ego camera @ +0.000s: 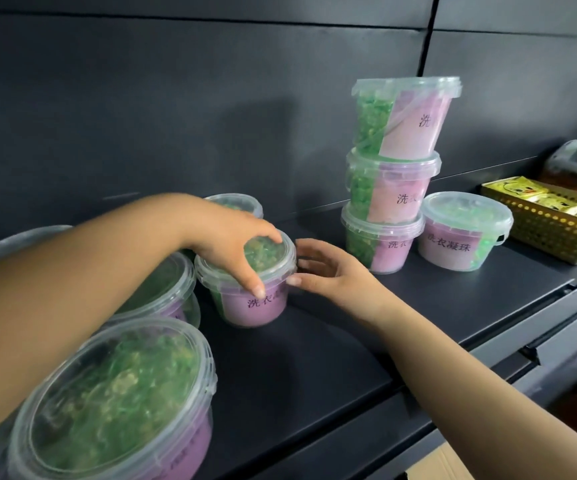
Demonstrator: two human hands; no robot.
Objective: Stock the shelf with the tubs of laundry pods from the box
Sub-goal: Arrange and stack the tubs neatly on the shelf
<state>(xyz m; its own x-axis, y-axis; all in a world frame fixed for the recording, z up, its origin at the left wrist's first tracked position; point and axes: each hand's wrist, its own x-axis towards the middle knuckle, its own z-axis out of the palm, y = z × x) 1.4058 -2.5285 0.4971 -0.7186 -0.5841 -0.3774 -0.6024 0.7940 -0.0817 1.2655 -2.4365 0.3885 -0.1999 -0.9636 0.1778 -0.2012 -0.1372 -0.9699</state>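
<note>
Nearest tub (pixel 114 407) holds green pods. Left hand (pixel 231 244) grips lid of small tub (pixel 252 289) on shelf (pixel 332 341); right hand (pixel 332 268) open, fingertips touching tub side.

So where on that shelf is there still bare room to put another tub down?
The widest bare patch of shelf lies between the held tub and the three-high stack, running forward to the shelf's front edge. It is crowded on the left, where tubs sit close together, and on the right, where a single tub sits beside the yellow basket.
</note>
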